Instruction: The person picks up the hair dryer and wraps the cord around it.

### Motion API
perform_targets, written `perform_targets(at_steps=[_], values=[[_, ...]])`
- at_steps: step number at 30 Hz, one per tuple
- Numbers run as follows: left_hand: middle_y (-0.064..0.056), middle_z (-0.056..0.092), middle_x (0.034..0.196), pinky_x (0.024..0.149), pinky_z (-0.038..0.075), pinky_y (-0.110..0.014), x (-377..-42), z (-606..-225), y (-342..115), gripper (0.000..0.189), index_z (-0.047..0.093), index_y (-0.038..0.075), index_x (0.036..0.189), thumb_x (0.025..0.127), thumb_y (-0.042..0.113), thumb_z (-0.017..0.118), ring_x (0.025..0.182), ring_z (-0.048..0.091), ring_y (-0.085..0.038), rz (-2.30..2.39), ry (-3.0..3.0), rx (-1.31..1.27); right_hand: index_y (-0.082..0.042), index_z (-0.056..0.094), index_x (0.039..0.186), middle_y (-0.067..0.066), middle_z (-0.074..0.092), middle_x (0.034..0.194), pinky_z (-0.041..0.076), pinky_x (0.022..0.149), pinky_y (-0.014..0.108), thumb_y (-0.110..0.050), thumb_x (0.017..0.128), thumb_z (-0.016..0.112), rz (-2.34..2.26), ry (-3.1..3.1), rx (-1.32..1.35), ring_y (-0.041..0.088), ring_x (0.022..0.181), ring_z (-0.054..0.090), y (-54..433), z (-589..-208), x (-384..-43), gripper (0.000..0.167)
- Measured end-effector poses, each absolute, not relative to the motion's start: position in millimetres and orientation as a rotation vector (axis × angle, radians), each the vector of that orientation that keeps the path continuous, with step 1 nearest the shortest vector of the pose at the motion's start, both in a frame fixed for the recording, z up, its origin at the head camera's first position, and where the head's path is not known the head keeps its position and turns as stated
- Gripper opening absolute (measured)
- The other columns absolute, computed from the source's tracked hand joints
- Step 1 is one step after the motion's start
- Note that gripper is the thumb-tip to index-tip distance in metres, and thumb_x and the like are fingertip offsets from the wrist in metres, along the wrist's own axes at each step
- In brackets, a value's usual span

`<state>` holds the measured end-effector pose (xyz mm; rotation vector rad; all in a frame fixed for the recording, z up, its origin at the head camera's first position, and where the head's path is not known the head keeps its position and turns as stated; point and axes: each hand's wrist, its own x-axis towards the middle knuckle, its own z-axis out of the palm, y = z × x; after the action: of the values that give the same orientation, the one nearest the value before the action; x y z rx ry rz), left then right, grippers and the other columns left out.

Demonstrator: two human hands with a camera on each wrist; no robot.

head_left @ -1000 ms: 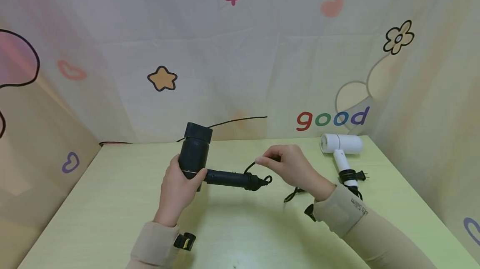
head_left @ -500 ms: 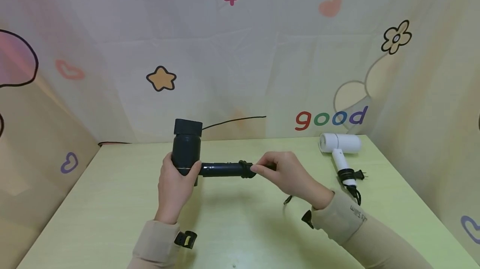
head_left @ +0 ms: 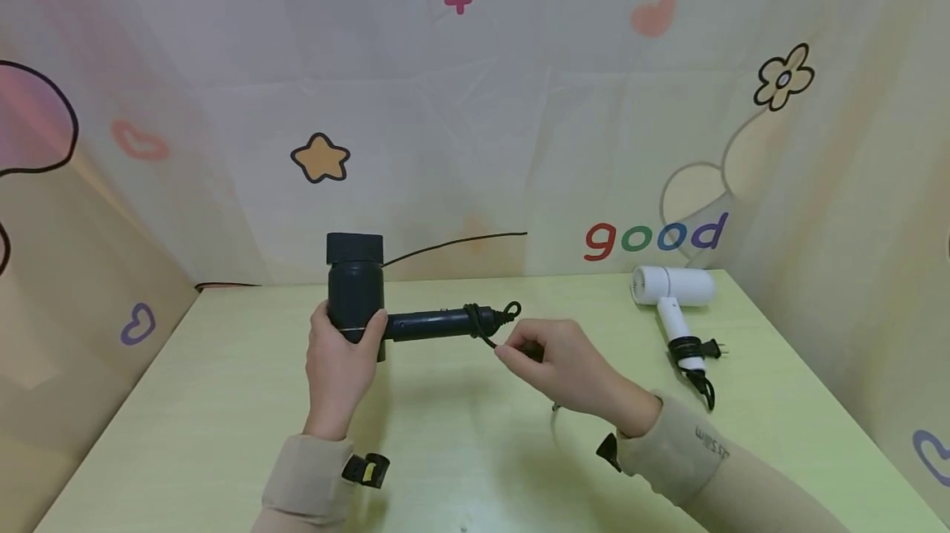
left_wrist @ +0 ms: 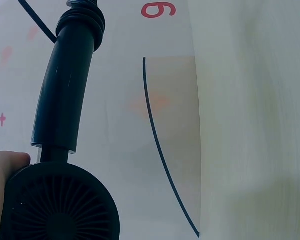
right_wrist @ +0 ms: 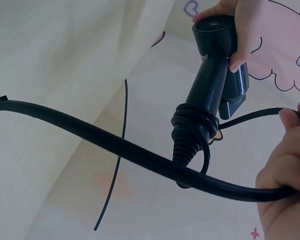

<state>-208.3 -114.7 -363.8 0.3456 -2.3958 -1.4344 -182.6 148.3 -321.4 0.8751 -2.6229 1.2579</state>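
Observation:
A dark hair dryer (head_left: 356,290) is held above the table by my left hand (head_left: 340,376), which grips its barrel with the thumb near the handle joint. Its handle (left_wrist: 65,87) points right, and several turns of black cord (right_wrist: 192,120) circle the handle's end. My right hand (head_left: 567,368) pinches the cord a little to the right of the handle. In the right wrist view a length of the cord (right_wrist: 125,147) runs out of that hand across the picture. The round vented end of the barrel (left_wrist: 60,205) shows in the left wrist view.
A white hair dryer (head_left: 675,285) lies at the back right of the pale table (head_left: 223,401), its black cord wound round the handle and its plug (head_left: 714,348) sticking out. A printed curtain (head_left: 475,120) stands behind and at both sides.
The dark hair dryer has swung more upright and shifted left with my left hand. My right hand has lowered, bringing the cord from above the handle, past its end, to below it.

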Motion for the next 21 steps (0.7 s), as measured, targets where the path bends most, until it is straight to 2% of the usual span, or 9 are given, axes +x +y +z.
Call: perform_targets(at_steps=[14,21], values=[[-0.022,0.048,0.124,0.085,0.041,-0.049,-210,-366,-115,0.083,0.021,0.0,0.145,0.088,0.049,0.058,0.104,0.049,-0.035,-1.503,-2.354,0.388,-0.019,0.064,0.076,-0.01,0.052,0.063,0.042,0.051,0.019,-0.01,0.089,0.059,1.172,-2.654,0.917,0.001,0.051,0.042,150,-324,-169,0.016],[-0.023,0.046,0.128,0.089,0.041,-0.051,-210,-367,-118,0.084,0.021,0.0,0.146,0.088,0.05,0.057,0.107,0.049,-0.036,-1.518,-2.334,0.404,-0.015,0.064,0.077,-0.009,0.051,0.062,0.041,0.05,0.019,-0.009,0.09,0.058,1.229,-2.621,0.967,0.0,0.053,0.042,153,-334,-164,0.016]])
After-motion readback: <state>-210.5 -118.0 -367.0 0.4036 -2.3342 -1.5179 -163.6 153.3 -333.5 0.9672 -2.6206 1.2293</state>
